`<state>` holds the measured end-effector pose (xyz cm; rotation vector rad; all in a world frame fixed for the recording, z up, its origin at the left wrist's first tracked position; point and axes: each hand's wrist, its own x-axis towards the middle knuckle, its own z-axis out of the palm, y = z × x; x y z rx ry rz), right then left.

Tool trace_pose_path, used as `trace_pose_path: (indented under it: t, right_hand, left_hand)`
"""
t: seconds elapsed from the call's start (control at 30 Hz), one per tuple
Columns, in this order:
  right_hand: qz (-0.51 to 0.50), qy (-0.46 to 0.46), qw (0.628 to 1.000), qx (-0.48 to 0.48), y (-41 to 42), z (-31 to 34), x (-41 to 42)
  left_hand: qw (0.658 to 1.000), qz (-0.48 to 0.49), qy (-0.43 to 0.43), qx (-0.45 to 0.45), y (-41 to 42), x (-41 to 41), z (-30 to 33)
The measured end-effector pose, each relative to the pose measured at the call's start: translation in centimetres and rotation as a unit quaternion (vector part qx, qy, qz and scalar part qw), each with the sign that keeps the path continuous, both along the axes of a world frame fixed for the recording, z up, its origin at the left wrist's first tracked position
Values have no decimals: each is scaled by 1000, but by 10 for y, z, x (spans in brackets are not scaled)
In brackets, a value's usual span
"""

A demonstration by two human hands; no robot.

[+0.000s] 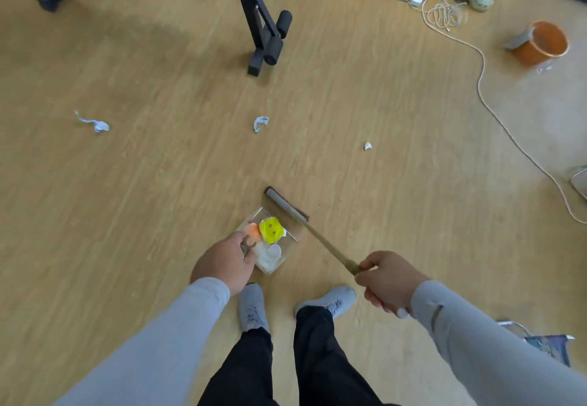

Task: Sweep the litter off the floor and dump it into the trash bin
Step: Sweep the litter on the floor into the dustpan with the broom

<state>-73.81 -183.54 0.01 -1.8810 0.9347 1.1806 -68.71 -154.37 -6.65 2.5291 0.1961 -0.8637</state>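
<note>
The dustpan (270, 240), holding yellow and orange litter, sits ahead of the feet. The left hand (222, 262) grips its handle; the right hand (387, 282) clasps the broom (305, 224), shaft running toward 11 o'clock. The nearest scrap (260, 123) lies at 12; the bin (543, 42) lies at 2.

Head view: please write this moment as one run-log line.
left hand: holds dustpan handle | right hand: grips broom | dustpan: litter inside | floor: three paper scraps remain
</note>
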Motion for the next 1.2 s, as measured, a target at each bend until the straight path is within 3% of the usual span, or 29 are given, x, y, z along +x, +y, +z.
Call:
trace_pose_path:
  t: [0.2,0.37,0.73,0.97,1.2]
  right_hand:
    - [-55,9,998,29,-43,35,-19]
    - [-46,-33,998,-10,-28,57,-30]
    - [-156,-112,979,-68,-47,107,-24]
    - [-193,-158,963,-98,-80,97,-12]
    - [-156,-151,967,-136,-163,84,32]
  left_hand:
    - [1000,-5,7,-3,4,-2,1]
    - [1000,-9,17,-6,16,-9,10]
    - [999,-27,-29,-28,35,12,75]
    - [997,-49,-60,-30,-3,41,88]
    - [996,-31,-71,-37,-78,70,90]
